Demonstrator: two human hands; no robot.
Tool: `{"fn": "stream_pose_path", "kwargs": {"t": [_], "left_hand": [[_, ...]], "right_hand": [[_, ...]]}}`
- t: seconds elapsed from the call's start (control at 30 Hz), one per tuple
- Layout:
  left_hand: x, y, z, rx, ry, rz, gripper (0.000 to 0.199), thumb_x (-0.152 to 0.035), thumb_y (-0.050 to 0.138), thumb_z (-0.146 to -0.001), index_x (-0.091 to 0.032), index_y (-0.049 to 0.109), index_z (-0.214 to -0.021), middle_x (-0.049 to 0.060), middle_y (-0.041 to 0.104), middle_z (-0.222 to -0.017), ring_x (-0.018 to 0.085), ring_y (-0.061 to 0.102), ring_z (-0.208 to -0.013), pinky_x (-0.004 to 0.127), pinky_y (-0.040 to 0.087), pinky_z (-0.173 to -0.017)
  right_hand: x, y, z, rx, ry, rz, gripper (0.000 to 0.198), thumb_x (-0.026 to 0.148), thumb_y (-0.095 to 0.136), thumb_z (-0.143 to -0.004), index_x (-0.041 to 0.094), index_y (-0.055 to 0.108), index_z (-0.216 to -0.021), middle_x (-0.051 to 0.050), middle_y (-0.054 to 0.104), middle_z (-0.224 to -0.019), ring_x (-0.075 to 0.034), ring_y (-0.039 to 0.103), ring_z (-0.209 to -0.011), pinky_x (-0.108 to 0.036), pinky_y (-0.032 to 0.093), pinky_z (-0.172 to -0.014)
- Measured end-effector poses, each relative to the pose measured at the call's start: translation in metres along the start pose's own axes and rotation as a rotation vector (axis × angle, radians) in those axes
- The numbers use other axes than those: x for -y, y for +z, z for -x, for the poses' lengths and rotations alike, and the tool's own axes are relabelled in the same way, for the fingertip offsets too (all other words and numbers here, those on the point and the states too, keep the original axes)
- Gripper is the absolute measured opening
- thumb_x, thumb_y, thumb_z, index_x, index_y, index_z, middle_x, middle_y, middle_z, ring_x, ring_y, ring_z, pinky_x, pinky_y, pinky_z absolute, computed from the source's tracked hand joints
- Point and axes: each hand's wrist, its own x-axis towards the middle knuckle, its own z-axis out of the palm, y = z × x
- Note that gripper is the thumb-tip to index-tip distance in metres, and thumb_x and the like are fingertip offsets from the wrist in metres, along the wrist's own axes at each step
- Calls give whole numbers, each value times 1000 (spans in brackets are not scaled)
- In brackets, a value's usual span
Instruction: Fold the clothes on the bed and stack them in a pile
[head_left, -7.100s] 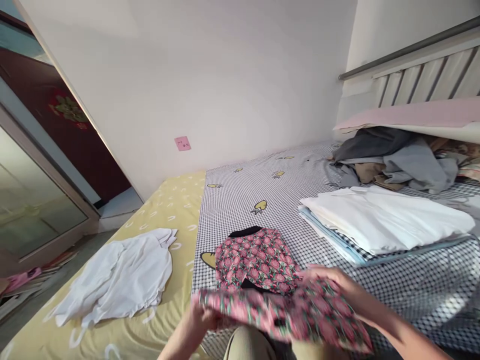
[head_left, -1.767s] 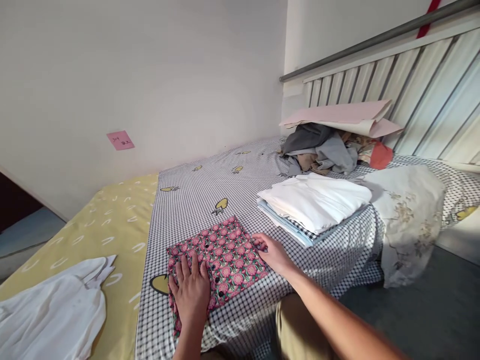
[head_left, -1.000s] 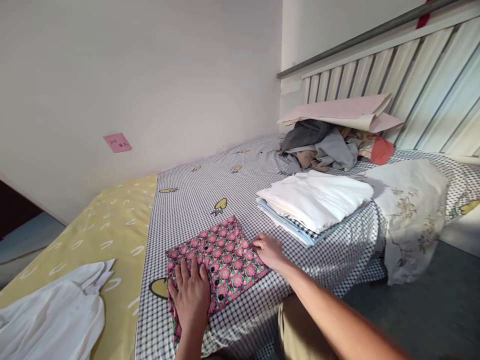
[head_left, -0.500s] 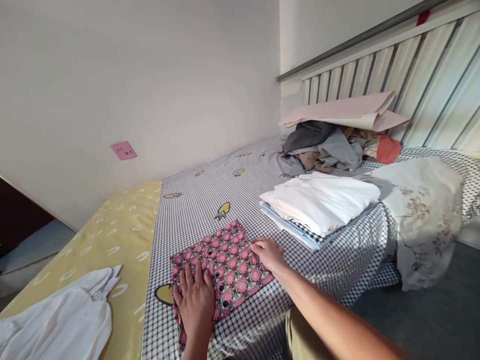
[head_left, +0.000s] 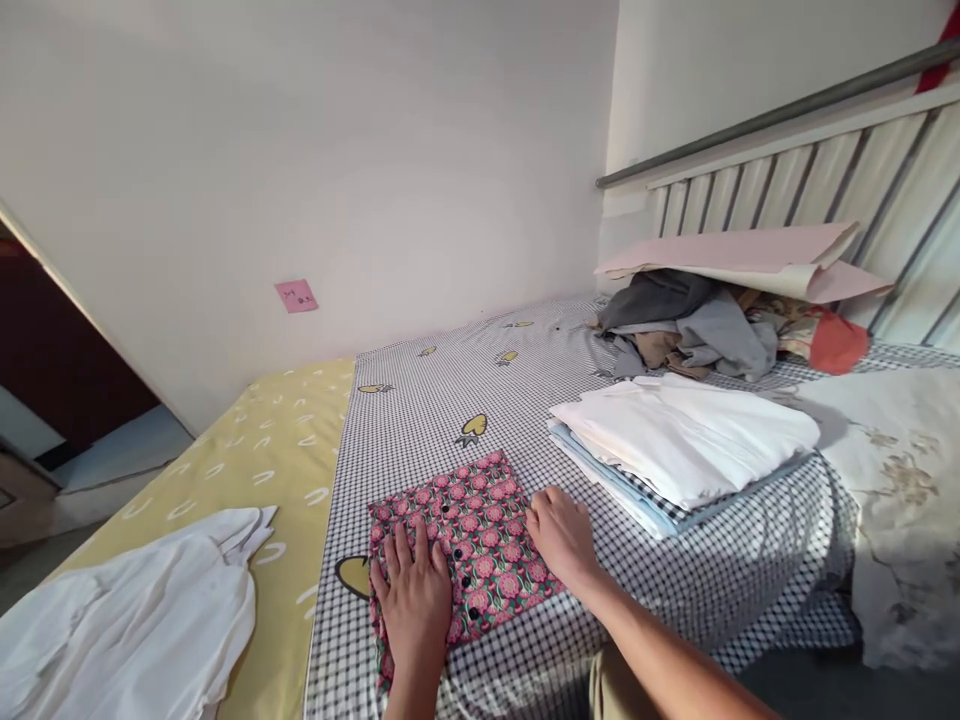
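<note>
Pink-and-green floral on the folded garment (head_left: 499, 545), lower centre; black buttons (head_left: 466, 581). Checked sheet (head_left: 420, 450): black-and-white, yellow motifs (head_left: 475, 426). Left sheet (head_left: 300, 385): yellow, white arcs. Stack (head_left: 690, 430) I see at right: white over pale blue.

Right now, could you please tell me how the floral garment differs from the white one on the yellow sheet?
The floral garment is pink-patterned with dark buttons; the white garment looks plain. The floral garment is folded flat, while the white garment lies loose and wrinkled. The left hand rests on the floral garment; no hand touches the white garment. Both are clothing.
</note>
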Motion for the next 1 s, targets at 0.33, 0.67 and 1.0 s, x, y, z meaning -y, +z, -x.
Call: {"fn": "stream_pose_path", "kwargs": {"t": [0.33,0.67,1.0], "left_hand": [[-3,-1,1,-7,-32,96,52,-36,39,-104,-24,49,-153,15,46,-162,36,43,-149,60,32,-123],[-5,-13,1,67,-59,216,53,-36,39,-104,-24,46,-155,14,43,-164,35,40,-152,60,28,-125],[-5,-13,5,69,-52,261,53,-37,36,-105,-23,46,-156,14,40,-165,35,36,-153,60,24,-127]], "right_hand": [[34,-16,-22,-387,-274,-90,47,27,41,-103,21,51,-148,-16,49,-156,-31,46,-143,-57,30,-118],[32,36,-24,307,-199,115,63,59,16,-106,38,25,-164,1,29,-172,-29,18,-159,-64,16,-125],[32,33,-21,246,-211,147,63,59,16,-106,37,29,-164,3,31,-171,-29,22,-158,-62,19,-125]]}}
